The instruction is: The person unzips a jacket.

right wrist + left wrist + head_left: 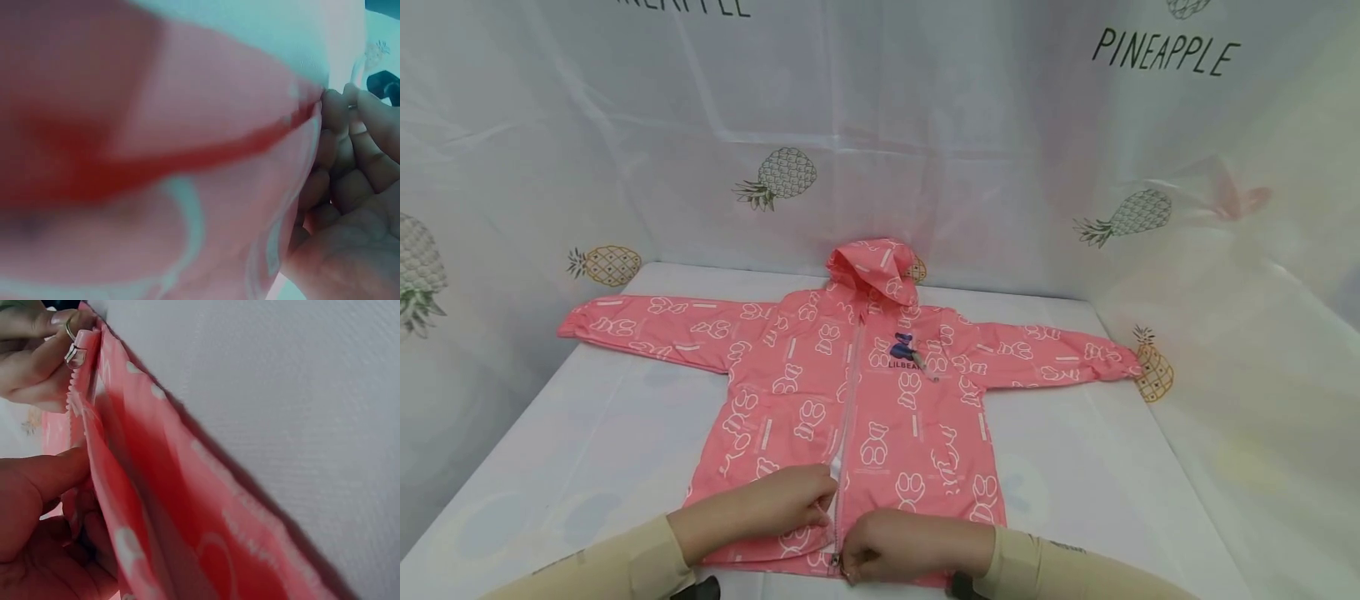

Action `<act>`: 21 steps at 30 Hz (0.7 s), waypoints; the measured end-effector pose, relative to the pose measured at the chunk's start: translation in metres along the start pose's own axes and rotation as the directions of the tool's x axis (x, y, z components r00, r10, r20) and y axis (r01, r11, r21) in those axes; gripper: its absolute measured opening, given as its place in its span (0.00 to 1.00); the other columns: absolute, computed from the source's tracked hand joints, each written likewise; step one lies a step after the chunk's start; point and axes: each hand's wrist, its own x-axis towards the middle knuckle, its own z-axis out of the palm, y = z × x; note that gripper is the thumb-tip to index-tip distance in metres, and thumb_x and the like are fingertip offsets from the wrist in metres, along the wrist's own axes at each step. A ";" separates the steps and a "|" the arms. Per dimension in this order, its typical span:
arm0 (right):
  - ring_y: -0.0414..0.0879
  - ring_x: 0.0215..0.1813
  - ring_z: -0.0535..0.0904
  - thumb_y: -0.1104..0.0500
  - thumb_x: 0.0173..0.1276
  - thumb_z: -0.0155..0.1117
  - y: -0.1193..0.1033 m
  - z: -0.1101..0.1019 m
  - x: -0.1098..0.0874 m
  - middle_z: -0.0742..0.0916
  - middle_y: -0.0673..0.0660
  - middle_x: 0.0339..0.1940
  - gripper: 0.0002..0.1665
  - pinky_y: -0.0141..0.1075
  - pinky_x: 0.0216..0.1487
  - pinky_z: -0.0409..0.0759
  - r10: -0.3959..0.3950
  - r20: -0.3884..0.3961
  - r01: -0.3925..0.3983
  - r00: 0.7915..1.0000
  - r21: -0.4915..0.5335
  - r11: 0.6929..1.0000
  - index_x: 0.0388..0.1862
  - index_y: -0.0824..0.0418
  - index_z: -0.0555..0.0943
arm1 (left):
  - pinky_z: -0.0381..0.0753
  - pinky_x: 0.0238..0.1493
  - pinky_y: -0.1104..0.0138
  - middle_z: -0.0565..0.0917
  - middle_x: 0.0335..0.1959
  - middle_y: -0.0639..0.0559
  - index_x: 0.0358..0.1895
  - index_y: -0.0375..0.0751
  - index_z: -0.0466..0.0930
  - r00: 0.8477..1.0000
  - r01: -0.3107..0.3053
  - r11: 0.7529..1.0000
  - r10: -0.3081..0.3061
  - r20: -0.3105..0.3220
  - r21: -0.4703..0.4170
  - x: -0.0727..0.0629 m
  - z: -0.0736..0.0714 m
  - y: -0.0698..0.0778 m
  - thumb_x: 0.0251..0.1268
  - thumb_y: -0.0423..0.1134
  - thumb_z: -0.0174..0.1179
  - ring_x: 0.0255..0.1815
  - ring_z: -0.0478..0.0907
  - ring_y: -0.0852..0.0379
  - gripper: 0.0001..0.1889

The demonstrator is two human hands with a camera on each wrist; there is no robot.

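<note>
A pink hooded jacket (808, 375) with white bear outlines lies spread front up on the table, sleeves stretched out to both sides. My left hand (797, 500) pinches the front edge on the left, near the hem, and lifts it into a fold. Low on the opposite edge, my right hand (898, 546) holds the zipper's bottom end. In the left wrist view, the ring of the metal zipper slider (75, 357) sits between the right thumb and finger. A white gap shows between the two front edges by the hands. The right wrist view shows curled fingers (325, 150) against the fabric.
The white table (1075, 467) extends on both sides of the jacket. Behind it hangs a pale curtain (970, 167) printed with pineapples, and the jacket's hood (880, 258) lies close to it. The right sleeve's cuff (1123, 362) reaches the table's right edge.
</note>
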 end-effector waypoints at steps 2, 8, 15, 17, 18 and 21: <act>0.23 0.29 0.66 0.62 0.67 0.64 0.000 -0.001 0.000 0.78 0.37 0.25 0.06 0.13 0.36 0.65 -0.002 0.001 0.002 1.000 0.003 1.000 0.30 0.55 0.84 | 0.66 0.27 0.74 0.64 0.23 0.66 0.22 0.53 0.68 1.000 0.003 1.000 -0.003 0.000 -0.001 0.000 -0.001 -0.001 0.54 0.43 0.71 0.23 0.62 0.69 0.17; 0.23 0.29 0.66 0.64 0.66 0.63 -0.002 -0.003 -0.002 0.79 0.36 0.25 0.06 0.14 0.35 0.67 0.048 0.004 -0.048 0.999 0.059 0.997 0.31 0.55 0.84 | 0.66 0.28 0.74 0.65 0.24 0.66 0.22 0.53 0.69 1.000 -0.009 1.000 0.009 0.012 0.008 -0.001 -0.005 0.002 0.51 0.42 0.72 0.24 0.62 0.69 0.16; 0.22 0.27 0.66 0.64 0.64 0.63 -0.001 -0.005 -0.005 0.78 0.35 0.23 0.06 0.15 0.33 0.68 0.113 0.001 -0.113 0.994 0.100 0.989 0.29 0.54 0.83 | 0.66 0.28 0.75 0.65 0.24 0.67 0.23 0.53 0.70 0.999 -0.041 0.999 0.041 0.001 0.029 -0.002 -0.005 0.001 0.49 0.43 0.73 0.24 0.62 0.69 0.16; 0.22 0.27 0.67 0.64 0.63 0.64 0.000 -0.005 -0.005 0.78 0.34 0.22 0.06 0.16 0.33 0.69 0.128 0.000 -0.127 0.992 0.103 0.987 0.29 0.54 0.83 | 0.66 0.28 0.75 0.65 0.25 0.68 0.24 0.54 0.70 0.999 -0.043 0.999 0.043 0.005 0.027 -0.003 -0.006 0.002 0.49 0.43 0.73 0.24 0.62 0.69 0.16; 0.23 0.27 0.68 0.64 0.63 0.64 0.001 -0.005 -0.005 0.78 0.34 0.22 0.06 0.16 0.33 0.69 0.137 0.000 -0.137 0.991 0.108 0.985 0.29 0.54 0.83 | 0.67 0.29 0.75 0.66 0.25 0.68 0.24 0.54 0.71 0.999 -0.044 0.999 0.044 0.007 0.026 -0.003 -0.006 0.002 0.49 0.43 0.73 0.24 0.63 0.69 0.15; 0.23 0.27 0.69 0.65 0.61 0.65 0.004 -0.008 -0.006 0.78 0.34 0.22 0.07 0.18 0.32 0.71 0.165 -0.004 -0.163 0.986 0.133 0.978 0.28 0.53 0.83 | 0.69 0.30 0.75 0.69 0.27 0.69 0.27 0.56 0.75 0.999 -0.050 0.998 0.049 0.014 0.033 -0.004 -0.009 0.004 0.47 0.42 0.74 0.26 0.65 0.70 0.13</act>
